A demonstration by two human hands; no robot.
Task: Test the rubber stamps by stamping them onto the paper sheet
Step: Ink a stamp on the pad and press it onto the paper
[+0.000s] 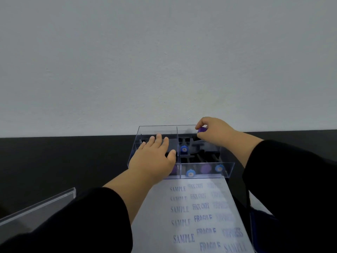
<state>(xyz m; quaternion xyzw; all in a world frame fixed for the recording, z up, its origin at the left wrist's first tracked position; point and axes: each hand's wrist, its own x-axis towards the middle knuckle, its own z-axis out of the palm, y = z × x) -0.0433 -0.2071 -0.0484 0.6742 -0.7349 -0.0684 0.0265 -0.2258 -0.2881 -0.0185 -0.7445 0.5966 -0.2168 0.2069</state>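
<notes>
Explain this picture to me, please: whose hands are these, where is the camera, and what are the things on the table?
There is one picture, taken by a camera worn on a person's head, looking forward and down. No machine here: both hands belong to that person. The left hand rests flat, fingers straight, on a clear plastic box with compartments holding rubber stamps. The right hand pinches a stamp with a purple knob above the box's far right compartment. In front of the box lies a paper sheet, already stamped with words such as SAMPLE and FRAGILE. Everything sits on a dark table against a pale wall.
</notes>
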